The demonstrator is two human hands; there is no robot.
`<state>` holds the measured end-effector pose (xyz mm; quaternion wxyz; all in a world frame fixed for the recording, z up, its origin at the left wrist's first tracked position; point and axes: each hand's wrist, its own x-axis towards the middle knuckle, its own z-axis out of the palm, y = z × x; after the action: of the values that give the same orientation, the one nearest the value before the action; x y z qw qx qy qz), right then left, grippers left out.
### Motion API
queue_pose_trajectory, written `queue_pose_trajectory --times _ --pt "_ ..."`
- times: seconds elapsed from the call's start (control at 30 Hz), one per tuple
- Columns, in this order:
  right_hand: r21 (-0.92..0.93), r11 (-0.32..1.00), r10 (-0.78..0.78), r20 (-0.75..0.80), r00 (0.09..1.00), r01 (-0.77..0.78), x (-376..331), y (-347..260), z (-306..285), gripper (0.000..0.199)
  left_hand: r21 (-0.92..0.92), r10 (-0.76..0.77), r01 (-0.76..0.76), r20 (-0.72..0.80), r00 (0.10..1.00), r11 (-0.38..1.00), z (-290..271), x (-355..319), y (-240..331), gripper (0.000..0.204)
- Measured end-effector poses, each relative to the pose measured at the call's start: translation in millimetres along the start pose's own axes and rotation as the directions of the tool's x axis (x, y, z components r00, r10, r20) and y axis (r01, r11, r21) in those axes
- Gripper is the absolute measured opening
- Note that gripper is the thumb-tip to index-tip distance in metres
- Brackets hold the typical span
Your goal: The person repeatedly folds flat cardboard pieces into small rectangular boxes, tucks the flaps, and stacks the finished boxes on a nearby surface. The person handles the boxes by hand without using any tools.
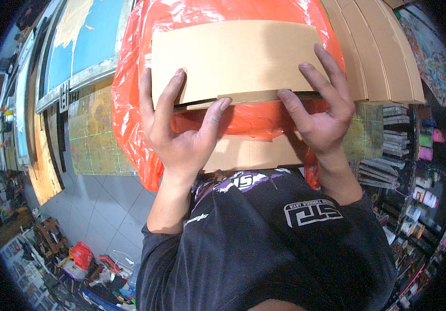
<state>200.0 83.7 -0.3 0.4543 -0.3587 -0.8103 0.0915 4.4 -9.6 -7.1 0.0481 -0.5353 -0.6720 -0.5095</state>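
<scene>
The cardboard piece (233, 59) is plain tan, with a broad, smooth, roughly rectangular panel facing up. Its long edges run left to right. A narrow tab (254, 96) lies at mid-length of the near edge, flanked by dark gaps. Red plastic (132, 119) extends beneath the panel.

Folded tan cardboard piece (233, 59) matt, red plastic sheeting (128, 111) glossy before you
Your cardboard looks smooth, the sheeting crinkled; your black short-sleeved shirt (254, 259) is matt cloth, and the long yellowish plank (45, 176) looks like wood.
</scene>
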Motion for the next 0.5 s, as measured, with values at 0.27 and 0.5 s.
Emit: queue_pose_trajectory --times 0.27,0.5 --pt "-0.115 0.980 -0.155 0.047 0.987 0.160 1.7 -4.9 4.3 0.033 0.172 0.257 -0.262 0.054 0.965 0.950 4.9 2.1 -2.7 0.029" --pt "-0.092 0.983 -0.151 0.077 0.986 0.158 1.8 -13.0 4.4 0.025 0.087 0.199 -0.202 0.041 0.979 0.975 10.2 -1.9 0.8 0.026"
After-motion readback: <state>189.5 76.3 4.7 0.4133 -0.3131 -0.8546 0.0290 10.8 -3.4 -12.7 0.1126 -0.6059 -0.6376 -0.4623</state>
